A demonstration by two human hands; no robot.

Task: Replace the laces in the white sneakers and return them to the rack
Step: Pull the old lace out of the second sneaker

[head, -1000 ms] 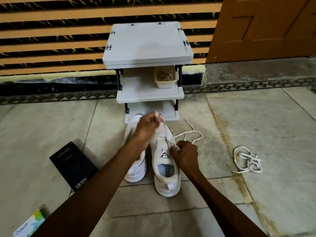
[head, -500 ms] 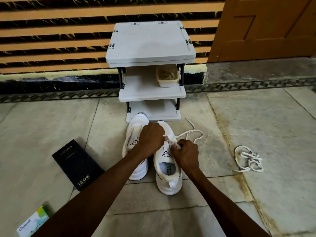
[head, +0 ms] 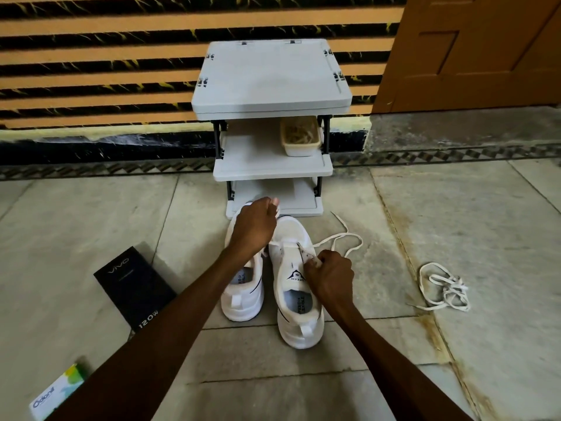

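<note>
Fingers of my left hand are curled and pinch one end of the white lace, held up over the toes. My right hand has its fingers clamped on the eyelet flap of the right sneaker. I read "SPEED" on its tongue; the insole print I can only half read. The left sneaker stands just beside it. Both are on the floor in front of the rack, long axes running from me to it, toes toward it. On the rack's middle shelf a pale tub holds tangled pale strands. A loose lace lies well to the right. To the left, a black box reads "VIVO" and "120W", and nearer me lies an "Odonil" carton.
</note>
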